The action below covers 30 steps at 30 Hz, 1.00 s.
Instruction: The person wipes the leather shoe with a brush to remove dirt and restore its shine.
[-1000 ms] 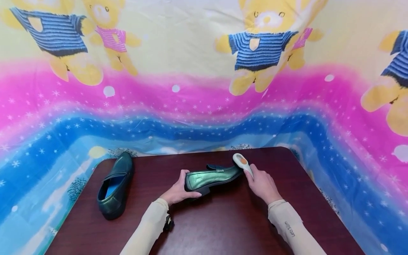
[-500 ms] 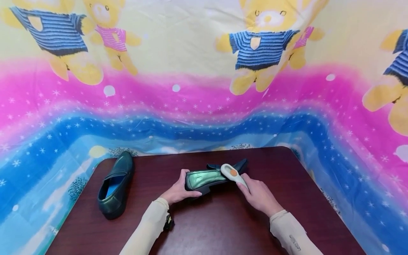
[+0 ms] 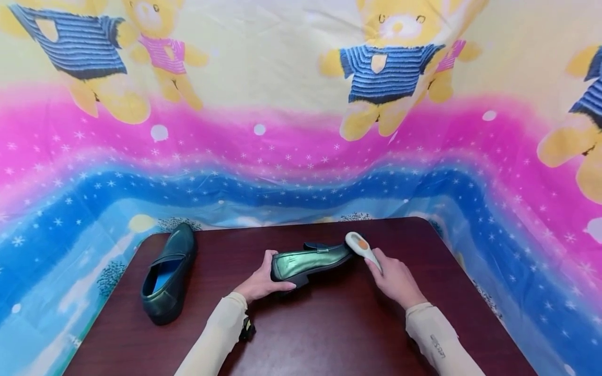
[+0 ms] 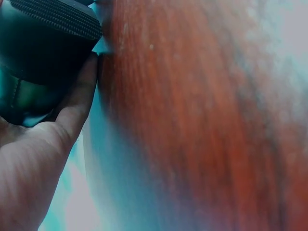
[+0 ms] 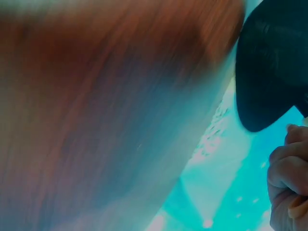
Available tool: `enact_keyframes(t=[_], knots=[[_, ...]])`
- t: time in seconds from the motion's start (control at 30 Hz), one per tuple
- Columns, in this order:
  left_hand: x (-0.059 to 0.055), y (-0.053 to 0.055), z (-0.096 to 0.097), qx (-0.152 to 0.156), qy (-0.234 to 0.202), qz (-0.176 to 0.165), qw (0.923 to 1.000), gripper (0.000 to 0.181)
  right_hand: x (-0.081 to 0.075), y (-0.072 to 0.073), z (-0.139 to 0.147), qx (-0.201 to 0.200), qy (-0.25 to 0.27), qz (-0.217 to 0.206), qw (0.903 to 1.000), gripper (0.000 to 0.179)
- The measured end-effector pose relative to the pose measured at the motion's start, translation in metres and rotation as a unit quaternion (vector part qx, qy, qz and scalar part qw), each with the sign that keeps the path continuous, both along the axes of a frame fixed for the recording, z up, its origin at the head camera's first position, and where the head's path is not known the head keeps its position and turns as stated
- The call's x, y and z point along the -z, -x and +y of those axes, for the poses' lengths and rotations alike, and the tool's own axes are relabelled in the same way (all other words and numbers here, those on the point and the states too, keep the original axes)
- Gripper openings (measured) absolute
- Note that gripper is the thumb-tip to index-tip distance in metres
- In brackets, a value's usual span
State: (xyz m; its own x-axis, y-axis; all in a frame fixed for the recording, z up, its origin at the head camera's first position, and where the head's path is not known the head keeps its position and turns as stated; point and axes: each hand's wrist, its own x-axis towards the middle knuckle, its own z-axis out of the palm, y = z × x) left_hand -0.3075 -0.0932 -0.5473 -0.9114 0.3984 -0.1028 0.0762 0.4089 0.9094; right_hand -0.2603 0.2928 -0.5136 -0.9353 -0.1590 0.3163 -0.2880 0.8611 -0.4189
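A dark green loafer (image 3: 308, 262) is tilted on its side over the table, its sole edge toward me and its toe pointing right. My left hand (image 3: 263, 279) grips it by the heel, thumb along the heel block. The left wrist view shows the ribbed heel (image 4: 48, 43) close by the thumb. In my right hand (image 3: 398, 279) is the handle of a white brush (image 3: 360, 244) with an orange oval on its back. The brush head lies over the loafer's toe; its underside is hidden. In the right wrist view, curled fingers (image 5: 291, 168) show below the dark sole (image 5: 274, 62).
Another dark green loafer (image 3: 168, 277) with a blue insole stands upright on the left of the dark red-brown table (image 3: 320, 339). A cloth (image 3: 282, 172) printed with bears hangs behind the table and along both sides.
The brush went from the toe back to the loafer's middle, then right again to the toe, moving with my right hand. My left hand keeps its hold on the heel.
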Motion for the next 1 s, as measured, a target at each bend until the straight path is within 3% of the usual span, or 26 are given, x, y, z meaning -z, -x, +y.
enact_keyframes(t=[0.27,0.47,0.63,0.83,1.0], knots=[[-0.003,0.000,0.000,0.001,0.006,0.003,1.0000,0.102,-0.001,0.005,0.014,0.029,0.031,-0.038,0.9984,0.030],[-0.003,-0.001,0.000,-0.002,0.008,0.003,1.0000,0.103,-0.012,-0.003,-0.009,-0.015,0.043,-0.040,0.9982,0.031],[-0.001,0.000,0.001,0.000,0.002,0.006,1.0000,0.101,-0.021,-0.003,-0.029,-0.059,0.018,-0.030,0.9976,0.023],[0.001,-0.001,0.005,0.012,0.006,0.008,0.9999,0.101,-0.023,-0.003,-0.035,-0.057,-0.003,-0.019,0.9982,0.015],[0.000,-0.001,0.001,0.002,0.005,0.003,1.0000,0.101,-0.022,0.006,-0.029,-0.058,0.001,-0.008,0.9983,0.018]])
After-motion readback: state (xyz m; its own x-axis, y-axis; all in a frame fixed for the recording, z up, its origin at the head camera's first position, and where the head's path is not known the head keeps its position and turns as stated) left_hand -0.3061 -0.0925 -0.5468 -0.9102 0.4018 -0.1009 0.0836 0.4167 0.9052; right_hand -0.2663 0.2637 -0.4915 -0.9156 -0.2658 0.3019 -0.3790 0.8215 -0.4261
